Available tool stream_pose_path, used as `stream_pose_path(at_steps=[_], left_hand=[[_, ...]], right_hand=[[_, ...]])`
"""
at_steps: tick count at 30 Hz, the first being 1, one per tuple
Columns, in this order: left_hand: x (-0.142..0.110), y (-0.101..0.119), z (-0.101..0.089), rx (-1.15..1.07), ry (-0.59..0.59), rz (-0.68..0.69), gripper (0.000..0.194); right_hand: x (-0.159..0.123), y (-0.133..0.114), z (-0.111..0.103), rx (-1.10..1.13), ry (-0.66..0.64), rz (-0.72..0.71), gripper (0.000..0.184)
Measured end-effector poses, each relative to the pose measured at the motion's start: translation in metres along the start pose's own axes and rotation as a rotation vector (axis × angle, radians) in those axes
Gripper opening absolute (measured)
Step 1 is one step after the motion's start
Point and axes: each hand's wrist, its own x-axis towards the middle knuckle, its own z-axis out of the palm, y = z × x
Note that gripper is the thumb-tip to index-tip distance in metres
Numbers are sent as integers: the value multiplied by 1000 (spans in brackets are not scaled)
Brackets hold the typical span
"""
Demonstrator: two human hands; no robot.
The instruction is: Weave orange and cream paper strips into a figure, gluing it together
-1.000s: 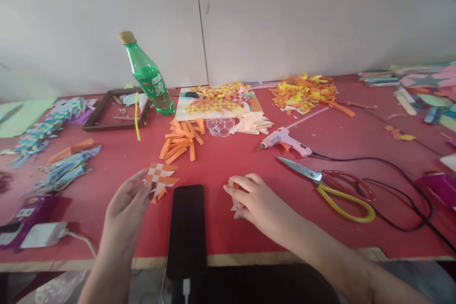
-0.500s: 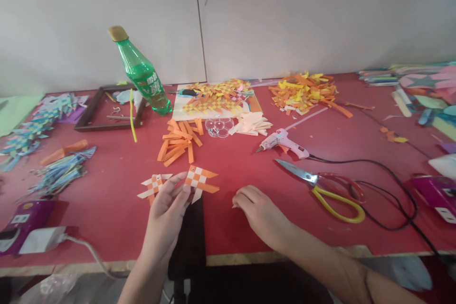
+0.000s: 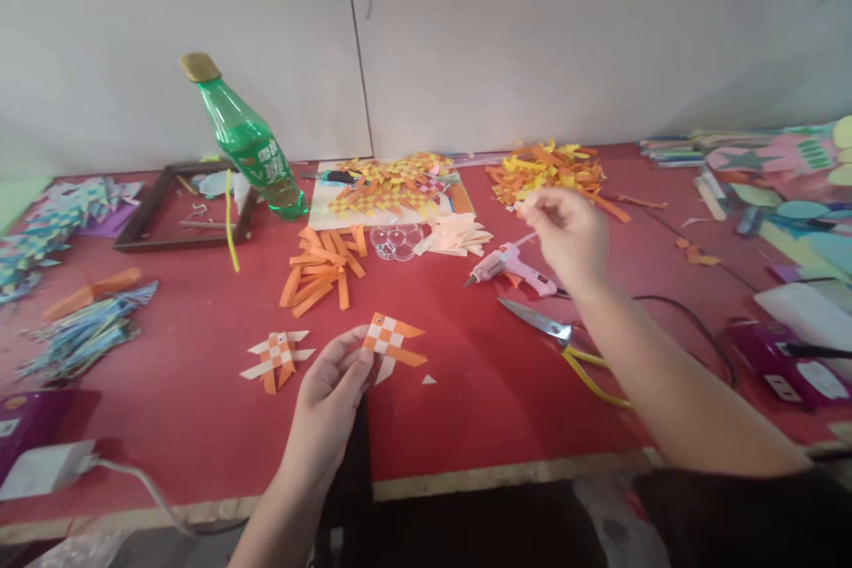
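My left hand (image 3: 339,373) is closed in a pinch on a small woven paper fish (image 3: 384,339), orange and white in a checkered pattern, with a dark eye and pointed strip ends. A second woven fish (image 3: 276,353) lies flat on the table to the left of that hand. Above the hot glue gun (image 3: 509,269), my right hand (image 3: 565,235) is raised near the yellow and orange paper scraps (image 3: 549,170). Its fingers are pinched together; whether a small bit is between them is unclear. A tiny white paper triangle (image 3: 429,380) lies right of the held fish.
Scissors (image 3: 539,319) lie partly under my right forearm. Beyond the fish are orange strips (image 3: 323,271), pale strips (image 3: 459,235) and a clear compartment tray (image 3: 398,242). A green bottle (image 3: 256,151) leans by a brown frame (image 3: 179,241). Purple power sockets (image 3: 792,364) sit at right.
My right hand has moved from beside the held fish up and right, toward the scrap pile. The white triangle now shows on the table where it was. The left hand still holds the fish.
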Motion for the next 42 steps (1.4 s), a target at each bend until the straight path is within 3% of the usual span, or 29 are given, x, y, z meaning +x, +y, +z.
stream_pose_path(at_steps=[3, 6, 11, 15, 20, 24, 29, 35, 42], left_hand=[[-2, 0, 1, 19, 0, -1, 31], [-4, 0, 3, 27, -12, -13, 34], [-5, -2, 4, 4, 5, -10, 34], [-3, -2, 3, -2, 19, -16, 32], [2, -3, 1, -72, 71, 20, 24], [3, -5, 1, -105, 92, 18, 21], [3, 1, 1, -179, 138, 48, 19], [9, 15, -6, -259, 215, 132, 19], [10, 21, -9, -251, 248, 98, 20]], right_hand=[[49, 35, 2, -102, 46, -5, 20], [78, 59, 7, -198, -56, -18, 14], [93, 62, 12, -288, -178, -69, 20], [54, 15, 6, -223, -276, -188, 27], [-64, -59, 1, -41, -598, -410, 15], [-125, -70, 12, 56, -711, -425, 23], [-132, -67, 25, 127, -785, -373, 21], [-118, -76, 31, 169, -965, -354, 61], [-109, -73, 29, 221, -1092, -417, 47]])
